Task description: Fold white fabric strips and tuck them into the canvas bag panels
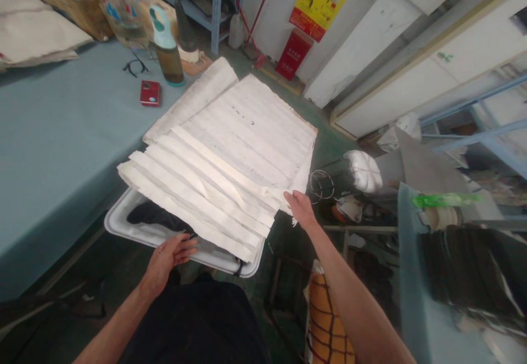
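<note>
Several long, flat cream strips (206,196) touch the right hand (302,210); the left hand (171,254) curls; both hands' fingers' grip is unclear.

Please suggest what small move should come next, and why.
Perhaps the left hand could even up the left ends of the white strips: they look staggered, the right hand is at the opposite end, and the left is by the near rim of the white tray.
</note>
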Motion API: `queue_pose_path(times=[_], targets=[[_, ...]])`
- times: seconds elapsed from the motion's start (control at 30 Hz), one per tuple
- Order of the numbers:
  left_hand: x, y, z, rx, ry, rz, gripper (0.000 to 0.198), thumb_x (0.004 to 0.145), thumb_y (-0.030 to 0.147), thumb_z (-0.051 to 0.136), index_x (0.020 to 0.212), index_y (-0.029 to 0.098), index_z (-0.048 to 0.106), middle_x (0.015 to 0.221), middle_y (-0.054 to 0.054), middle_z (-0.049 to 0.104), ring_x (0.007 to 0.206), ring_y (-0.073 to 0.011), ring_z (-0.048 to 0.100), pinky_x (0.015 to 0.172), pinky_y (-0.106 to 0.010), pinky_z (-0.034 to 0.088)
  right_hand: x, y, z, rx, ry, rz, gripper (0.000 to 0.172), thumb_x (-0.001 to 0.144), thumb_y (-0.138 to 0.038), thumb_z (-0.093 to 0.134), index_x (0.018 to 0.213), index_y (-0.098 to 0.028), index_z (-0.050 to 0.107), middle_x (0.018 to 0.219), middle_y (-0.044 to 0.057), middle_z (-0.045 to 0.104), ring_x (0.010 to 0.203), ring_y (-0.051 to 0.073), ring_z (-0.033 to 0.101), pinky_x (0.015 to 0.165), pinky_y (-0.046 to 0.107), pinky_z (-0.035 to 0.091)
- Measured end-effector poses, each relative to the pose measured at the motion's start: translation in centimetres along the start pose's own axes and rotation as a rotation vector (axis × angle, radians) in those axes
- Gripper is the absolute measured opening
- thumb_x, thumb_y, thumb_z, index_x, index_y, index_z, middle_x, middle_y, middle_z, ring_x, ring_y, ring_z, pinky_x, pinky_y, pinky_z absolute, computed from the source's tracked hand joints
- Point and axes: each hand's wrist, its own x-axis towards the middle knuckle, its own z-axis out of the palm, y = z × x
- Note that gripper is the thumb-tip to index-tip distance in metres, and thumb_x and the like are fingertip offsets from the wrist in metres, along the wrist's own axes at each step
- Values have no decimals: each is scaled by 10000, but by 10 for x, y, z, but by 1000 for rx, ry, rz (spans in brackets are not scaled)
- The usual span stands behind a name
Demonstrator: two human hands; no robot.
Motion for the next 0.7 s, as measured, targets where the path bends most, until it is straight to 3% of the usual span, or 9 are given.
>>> queue_pose_path(times=[0.13,0.27,0.47,0.6,0.7], targets=[[0,-1,-1,14,-13,3,305,939,406,660,1089,150,733,1019,-149,855,836,-267,817,677,-309,600,2,-41,-2,139,-12,11,502,928,-542,732,663,-198,480,611,-84,431,565,97,484,589,242,471],[-2,1,0,17,-25,5,326,911,431,678,1076,154,731,1059,-160,852,881,-295,818,695,-335,600,4,-84,-2,275,-8,33,602,733,-715,769,643,-231,424,606,-83,409,598,99,481,642,241,503],[-9,10,2,22,-38,1,351,843,486,700,1010,178,725,1078,-155,850,899,-301,818,707,-342,592,-4,-137,-9,393,-4,63,638,565,-671,881,642,-229,428,614,-84,422,623,89,498,615,193,485],[-20,18,9,71,-22,13,475,736,557,806,964,145,740,891,-119,843,669,-223,759,597,-288,531,-15,-158,-19,438,-13,89,640,499,-627,925,646,-223,451,596,-94,412,554,63,440,495,158,392],[-32,28,27,81,-71,81,580,666,664,844,911,148,745,728,-50,791,542,-166,660,555,-268,483,-21,-172,-24,466,-36,97,632,487,-593,938,652,-221,455,592,-95,422,512,47,404,430,147,311]])
